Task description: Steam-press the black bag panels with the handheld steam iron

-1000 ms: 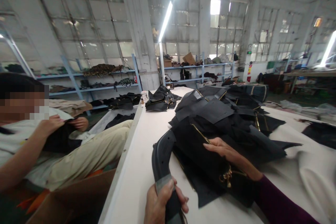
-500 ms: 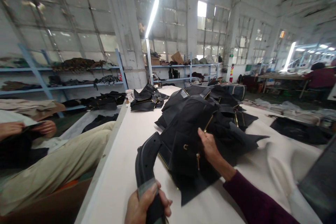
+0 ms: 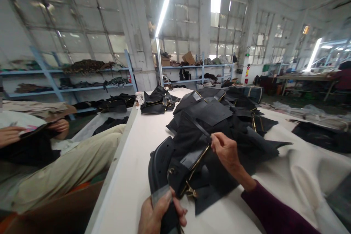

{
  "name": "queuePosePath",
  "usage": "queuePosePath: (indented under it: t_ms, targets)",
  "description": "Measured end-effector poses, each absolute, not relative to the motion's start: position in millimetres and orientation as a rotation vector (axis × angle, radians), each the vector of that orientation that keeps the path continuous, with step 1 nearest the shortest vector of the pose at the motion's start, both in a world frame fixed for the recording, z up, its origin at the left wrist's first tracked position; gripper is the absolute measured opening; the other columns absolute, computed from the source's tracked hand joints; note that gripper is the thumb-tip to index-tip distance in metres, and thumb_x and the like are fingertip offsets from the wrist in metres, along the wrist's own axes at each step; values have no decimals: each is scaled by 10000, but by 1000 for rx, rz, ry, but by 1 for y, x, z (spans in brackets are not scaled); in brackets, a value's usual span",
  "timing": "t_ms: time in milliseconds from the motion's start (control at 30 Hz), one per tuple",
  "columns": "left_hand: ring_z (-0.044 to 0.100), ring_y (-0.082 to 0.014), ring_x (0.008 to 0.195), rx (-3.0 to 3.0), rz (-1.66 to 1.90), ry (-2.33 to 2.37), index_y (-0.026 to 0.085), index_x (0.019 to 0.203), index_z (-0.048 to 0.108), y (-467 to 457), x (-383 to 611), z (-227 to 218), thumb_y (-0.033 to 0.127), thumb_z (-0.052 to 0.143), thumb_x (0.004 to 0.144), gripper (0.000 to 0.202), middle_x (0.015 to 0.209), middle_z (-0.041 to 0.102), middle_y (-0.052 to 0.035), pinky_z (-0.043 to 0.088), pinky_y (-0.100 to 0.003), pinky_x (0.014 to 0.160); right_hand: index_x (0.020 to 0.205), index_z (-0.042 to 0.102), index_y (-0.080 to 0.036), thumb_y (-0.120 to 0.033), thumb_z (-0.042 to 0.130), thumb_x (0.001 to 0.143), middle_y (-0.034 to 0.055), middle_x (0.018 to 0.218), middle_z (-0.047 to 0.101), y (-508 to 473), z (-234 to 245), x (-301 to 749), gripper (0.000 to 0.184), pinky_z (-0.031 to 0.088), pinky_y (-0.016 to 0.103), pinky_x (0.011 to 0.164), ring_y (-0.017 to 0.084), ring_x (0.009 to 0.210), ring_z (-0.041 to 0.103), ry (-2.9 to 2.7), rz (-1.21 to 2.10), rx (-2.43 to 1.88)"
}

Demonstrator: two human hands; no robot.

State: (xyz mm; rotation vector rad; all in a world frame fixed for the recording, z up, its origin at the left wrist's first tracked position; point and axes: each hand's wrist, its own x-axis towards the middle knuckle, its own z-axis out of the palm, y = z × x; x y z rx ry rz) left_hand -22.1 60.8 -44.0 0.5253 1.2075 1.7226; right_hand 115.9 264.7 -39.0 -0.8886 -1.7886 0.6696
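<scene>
My left hand [image 3: 161, 210] is wrapped round a curved black plastic piece [image 3: 160, 161] with a band of clear tape on it, at the table's near side. I cannot tell what that piece is. With thumb and fingers pressed together, my right hand [image 3: 226, 151] pinches the edge of a black fabric piece [image 3: 189, 135] on the pile. A gold zipper [image 3: 200, 159] runs below those fingertips, and a gold metal fitting [image 3: 190, 192] hangs lower down. More black fabric pieces [image 3: 241, 124] lie heaped behind and beside my right hand.
A white table [image 3: 120, 190] carries the pile, with a smaller black stack [image 3: 157, 102] farther back. To the left sits another person, whose hands [image 3: 59, 128] hold dark cloth. White sheeting [image 3: 304, 175] lies at the right. Blue shelves [image 3: 93, 88] stand behind.
My right hand has lifted and turned over the top black fabric piece, bringing the zipper and a flatter panel into view. My left hand keeps its hold on the curved black piece.
</scene>
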Motion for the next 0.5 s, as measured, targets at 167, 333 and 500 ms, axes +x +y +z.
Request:
queuePosePath:
  t_ms: [167,333,500]
  targets:
    - [571,-190,386,545,1713,1221,143,692,566,60,-21,-44,423,682,618,312,435,606,-19,494,-363,598,1177,492,-176,-260,588,856,83,1201,511,293,-42,114,345,422,474,899,261,1076,499,-1717,620,-890]
    - [574,-193,387,539,1667,1267,127,642,600,60,-21,-44,434,689,603,322,443,616,-42,498,-358,601,1041,569,-145,-283,553,890,42,963,614,304,-52,108,205,531,337,666,166,767,610,-1902,1081,-876]
    - [578,-193,401,596,1670,1267,115,598,621,59,-23,-45,452,677,626,343,437,617,-57,507,-367,636,863,603,-120,-249,569,886,-27,700,607,290,-50,123,135,499,226,485,90,519,564,-2048,1652,-734]
